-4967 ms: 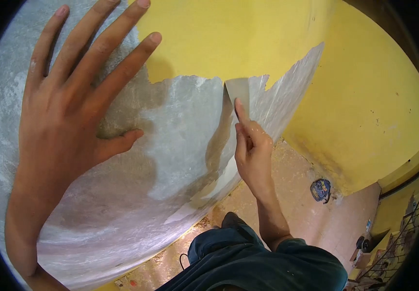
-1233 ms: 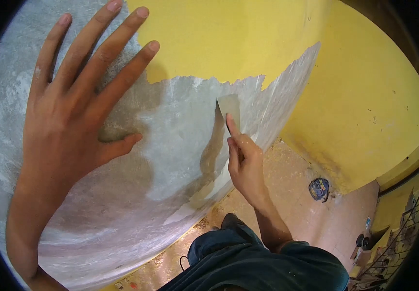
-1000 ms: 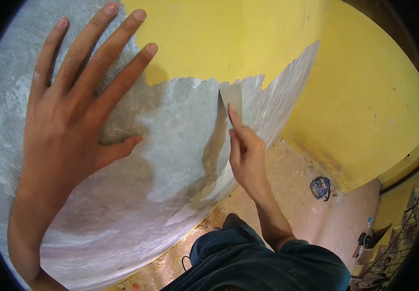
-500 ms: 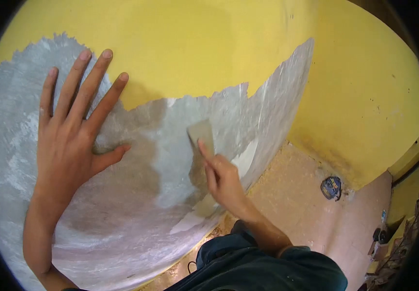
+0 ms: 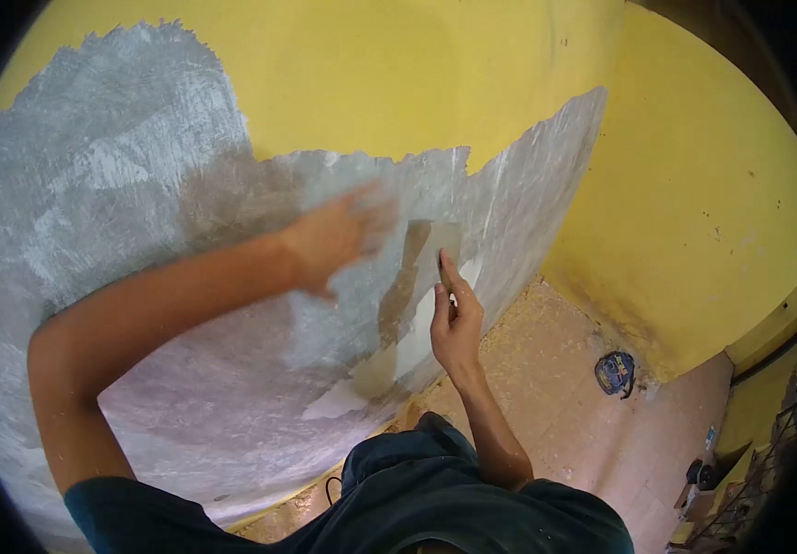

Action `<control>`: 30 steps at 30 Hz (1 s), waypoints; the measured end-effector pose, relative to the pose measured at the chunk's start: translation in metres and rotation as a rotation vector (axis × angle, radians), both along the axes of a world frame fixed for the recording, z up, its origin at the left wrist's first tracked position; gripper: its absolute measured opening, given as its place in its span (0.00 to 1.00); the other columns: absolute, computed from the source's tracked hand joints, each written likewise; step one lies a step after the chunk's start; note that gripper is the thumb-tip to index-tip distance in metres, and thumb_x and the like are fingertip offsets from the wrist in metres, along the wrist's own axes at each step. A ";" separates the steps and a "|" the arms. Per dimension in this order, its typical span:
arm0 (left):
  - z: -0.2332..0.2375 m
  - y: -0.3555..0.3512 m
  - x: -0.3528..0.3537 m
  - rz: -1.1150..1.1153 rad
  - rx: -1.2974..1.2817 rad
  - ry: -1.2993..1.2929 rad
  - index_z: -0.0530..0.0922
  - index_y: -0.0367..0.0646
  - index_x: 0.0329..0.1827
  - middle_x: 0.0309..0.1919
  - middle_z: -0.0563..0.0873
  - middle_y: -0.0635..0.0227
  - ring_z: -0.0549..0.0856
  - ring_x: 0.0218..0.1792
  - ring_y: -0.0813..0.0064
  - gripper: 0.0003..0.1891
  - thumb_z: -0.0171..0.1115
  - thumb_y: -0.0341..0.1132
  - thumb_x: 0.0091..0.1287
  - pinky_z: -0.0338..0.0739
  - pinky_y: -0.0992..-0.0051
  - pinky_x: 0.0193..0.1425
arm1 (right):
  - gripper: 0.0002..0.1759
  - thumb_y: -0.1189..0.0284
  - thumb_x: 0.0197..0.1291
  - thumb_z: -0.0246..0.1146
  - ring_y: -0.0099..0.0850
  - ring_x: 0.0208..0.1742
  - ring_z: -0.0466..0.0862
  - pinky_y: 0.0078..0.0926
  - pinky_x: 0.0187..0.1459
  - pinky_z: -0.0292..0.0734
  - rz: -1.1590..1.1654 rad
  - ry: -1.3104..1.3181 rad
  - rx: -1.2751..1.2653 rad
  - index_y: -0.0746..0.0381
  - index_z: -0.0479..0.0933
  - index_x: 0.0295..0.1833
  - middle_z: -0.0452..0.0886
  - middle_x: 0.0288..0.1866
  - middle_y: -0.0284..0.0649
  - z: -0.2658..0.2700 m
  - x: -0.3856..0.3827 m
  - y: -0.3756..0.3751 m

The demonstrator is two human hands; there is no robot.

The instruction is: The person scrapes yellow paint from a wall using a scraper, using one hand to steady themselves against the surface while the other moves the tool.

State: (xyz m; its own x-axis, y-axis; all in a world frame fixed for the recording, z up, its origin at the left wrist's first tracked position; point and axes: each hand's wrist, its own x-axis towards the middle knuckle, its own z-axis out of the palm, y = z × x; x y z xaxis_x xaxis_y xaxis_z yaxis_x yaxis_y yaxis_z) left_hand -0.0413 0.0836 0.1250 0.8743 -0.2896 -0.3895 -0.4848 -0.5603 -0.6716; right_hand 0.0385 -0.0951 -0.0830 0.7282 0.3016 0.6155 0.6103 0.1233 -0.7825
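The left hand [image 5: 338, 235], blurred, is at the middle of the frame, its arm bent at an elbow near the left edge and its forearm slanting up and right across the wall; the fingers point right, loosely parted, with the thumb angled down, and whether the palm touches the surface cannot be told. The right hand [image 5: 458, 328], just right of centre, rises on a forearm from the lower middle and is closed around a thin, flat, grey scraper [image 5: 451, 238], index finger stretched along the blade, which points upward over the wall's rough grey bare patch [image 5: 149, 129]. That patch spreads from the left edge to right of centre, its jagged upper border meeting smooth bright-yellow paint [image 5: 362, 83] across the top. A plain yellow side wall [image 5: 703, 203] fills the upper right. On the dusty pinkish-tan floor [image 5: 546, 388], right of centre near the base of that side wall, lies a small rounded dark-blue object [image 5: 615, 374] with yellowish markings, too small to read. A dark teal shirt [image 5: 472, 517] crosses the bottom of the frame.
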 end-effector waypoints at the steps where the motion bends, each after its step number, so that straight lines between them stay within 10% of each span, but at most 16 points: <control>1: -0.010 -0.007 -0.006 0.071 0.032 0.255 0.80 0.52 0.73 0.81 0.72 0.55 0.58 0.87 0.56 0.39 0.76 0.58 0.59 0.43 0.47 0.91 | 0.27 0.82 0.77 0.57 0.27 0.32 0.72 0.28 0.35 0.71 -0.004 0.026 0.022 0.60 0.74 0.79 0.84 0.40 0.43 0.002 0.004 -0.004; 4: 0.021 -0.022 -0.017 0.376 -0.358 0.382 0.84 0.51 0.67 0.76 0.77 0.55 0.60 0.86 0.57 0.33 0.76 0.56 0.60 0.47 0.50 0.91 | 0.27 0.82 0.78 0.56 0.21 0.32 0.70 0.22 0.33 0.69 -0.002 0.020 0.010 0.60 0.73 0.80 0.88 0.51 0.43 -0.001 0.015 -0.005; 6: 0.051 0.006 -0.030 -0.070 -0.408 -0.166 0.81 0.50 0.71 0.79 0.74 0.57 0.61 0.86 0.58 0.36 0.77 0.54 0.60 0.51 0.53 0.91 | 0.28 0.82 0.78 0.55 0.17 0.32 0.68 0.17 0.33 0.67 0.050 0.119 -0.023 0.60 0.72 0.81 0.89 0.59 0.43 0.006 0.013 -0.005; 10: 0.117 0.008 -0.043 0.022 0.025 -0.636 0.68 0.60 0.83 0.87 0.60 0.67 0.56 0.88 0.62 0.51 0.83 0.54 0.53 0.46 0.54 0.93 | 0.29 0.83 0.77 0.57 0.18 0.29 0.63 0.20 0.30 0.63 0.055 0.005 -0.050 0.55 0.75 0.79 0.76 0.32 0.33 0.039 0.017 0.022; 16: 0.119 0.010 -0.051 0.117 -0.070 -0.707 0.62 0.68 0.86 0.88 0.59 0.76 0.55 0.88 0.67 0.66 0.90 0.57 0.38 0.45 0.56 0.94 | 0.29 0.83 0.76 0.59 0.21 0.27 0.61 0.24 0.29 0.62 -0.003 -0.059 -0.025 0.53 0.77 0.78 0.67 0.26 0.33 0.050 0.014 0.041; 30: 0.100 0.016 -0.072 0.091 -0.139 -0.724 0.69 0.66 0.82 0.86 0.63 0.75 0.57 0.87 0.66 0.65 0.90 0.51 0.29 0.47 0.52 0.94 | 0.33 0.86 0.69 0.60 0.33 0.27 0.75 0.31 0.36 0.74 -0.109 -0.174 -0.076 0.54 0.77 0.78 0.75 0.27 0.46 0.092 0.032 0.040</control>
